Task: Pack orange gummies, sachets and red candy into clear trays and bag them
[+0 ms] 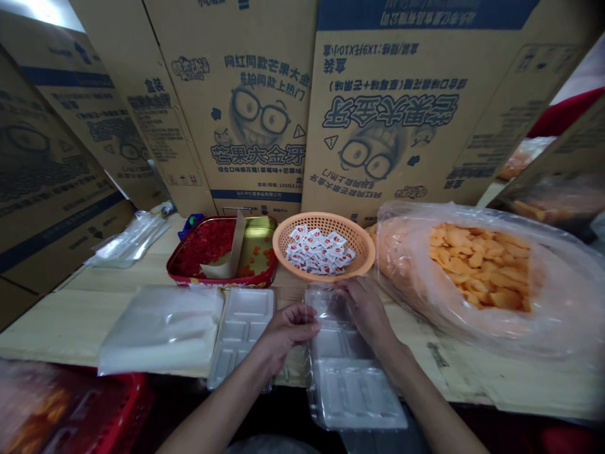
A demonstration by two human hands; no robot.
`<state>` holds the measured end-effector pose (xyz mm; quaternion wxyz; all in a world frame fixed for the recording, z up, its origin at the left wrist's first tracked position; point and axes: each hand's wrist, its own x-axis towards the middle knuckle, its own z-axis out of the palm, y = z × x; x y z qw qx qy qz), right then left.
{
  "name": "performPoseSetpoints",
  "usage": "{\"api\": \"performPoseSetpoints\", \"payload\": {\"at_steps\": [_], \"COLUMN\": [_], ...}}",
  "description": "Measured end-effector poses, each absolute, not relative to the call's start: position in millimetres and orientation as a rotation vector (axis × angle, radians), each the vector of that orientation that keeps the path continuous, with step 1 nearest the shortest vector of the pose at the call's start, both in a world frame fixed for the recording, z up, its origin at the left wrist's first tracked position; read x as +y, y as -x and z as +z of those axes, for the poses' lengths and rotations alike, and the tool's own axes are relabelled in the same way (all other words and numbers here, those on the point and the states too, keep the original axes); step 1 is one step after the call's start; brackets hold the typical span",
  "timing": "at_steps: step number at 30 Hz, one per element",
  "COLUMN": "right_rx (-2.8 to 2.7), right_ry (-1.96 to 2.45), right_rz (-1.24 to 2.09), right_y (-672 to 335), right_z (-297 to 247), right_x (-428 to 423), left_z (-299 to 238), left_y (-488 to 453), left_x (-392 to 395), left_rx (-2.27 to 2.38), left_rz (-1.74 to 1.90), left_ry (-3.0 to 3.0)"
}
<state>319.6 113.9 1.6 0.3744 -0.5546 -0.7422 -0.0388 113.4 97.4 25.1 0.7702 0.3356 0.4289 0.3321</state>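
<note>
A clear plastic compartment tray (354, 394) lies in front of me, its near end reaching past the table's edge. Thin glossy film seems to cover its far part; I cannot tell whether that is a bag around it. My left hand (289, 331) pinches the tray's left edge between thumb and fingers. At the far right corner, my right hand (367, 310) is closed on the tray, its fingertips partly hidden. Left of my left hand lies a stack of similar trays (236, 331). Just beyond the held tray stands an orange plastic basket (278, 255) holding many small white printed sachets (321, 251).
A red-rimmed tin (169, 265) holds red and orange pieces, split by a cardboard divider (231, 258). Clear plastic bags (163, 328) lie at left. An open bag of orange chips (482, 265) fills the right side. Cardboard boxes (265, 126) wall the back. A red crate (127, 410) stands lower left.
</note>
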Motion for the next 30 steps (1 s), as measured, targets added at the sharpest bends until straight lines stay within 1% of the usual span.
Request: {"api": "performPoseSetpoints", "payload": {"at_steps": [6,15,23,30], "right_rx": [-1.859,-1.865,-1.865,-1.825], "right_ry": [1.394,1.394,1.408,1.346], "right_rz": [-0.093,-0.095,-0.076,-0.151], "right_y": [-319.0,-320.0,-319.4,-321.3], "right_z": [3.4,3.3,3.7,17.6], "right_x": [112.5,113.6,113.1,112.1], "left_z": [16.1,12.5,22.6,16.0], "left_y": [-112.1,-109.5,-115.9,-121.2], "left_x": [100.8,101.6,101.1,99.1], "left_rx": [0.796,0.782,0.918,1.155], "left_rz": [0.731,0.719,0.73,0.866], "left_ry": [-0.671,-0.624,-0.723,-0.945]}}
